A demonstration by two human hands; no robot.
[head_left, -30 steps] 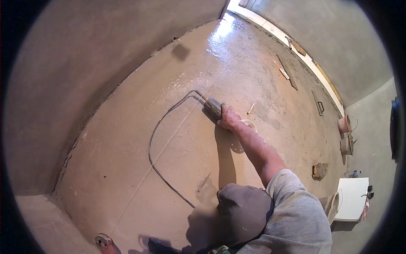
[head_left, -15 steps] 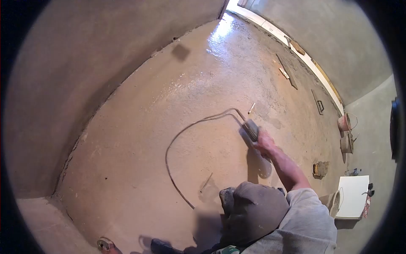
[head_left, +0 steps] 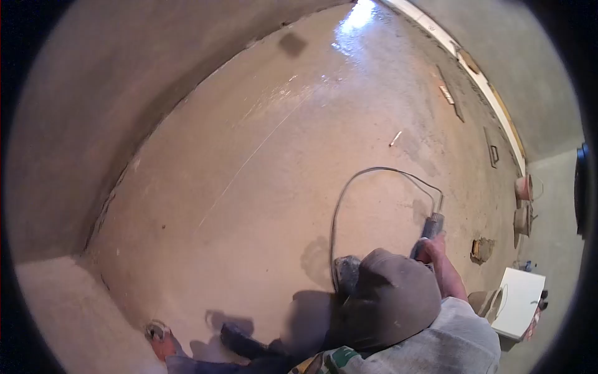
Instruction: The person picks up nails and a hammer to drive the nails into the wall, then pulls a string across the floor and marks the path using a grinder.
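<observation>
My right hand (head_left: 433,248), below a bare forearm and a light grey sleeve, is wrapped round a dark grey ribbed handle (head_left: 432,225) that looks like the body of a corded power tool. The tool's working end is hidden behind my hand and knee. From its front end a dark cable (head_left: 341,193) bends back in a wide loop over the smooth, damp tan floor (head_left: 249,187). My brown knee (head_left: 398,293) is beside the forearm, with a dark boot toe (head_left: 347,273) beyond it. No left hand can be made out.
A thin white stick (head_left: 395,138) lies ahead. Along the right wall are a long dark strip (head_left: 450,93), a handled float (head_left: 492,148), two buckets (head_left: 523,187), a rough block (head_left: 481,250) and a white panel (head_left: 518,302). A reddish-brown shape (head_left: 163,344) shows lower left.
My right hand has drawn the tool back toward my body and to the right, and the cable loop has shifted right with it. The view has also tilted down.
</observation>
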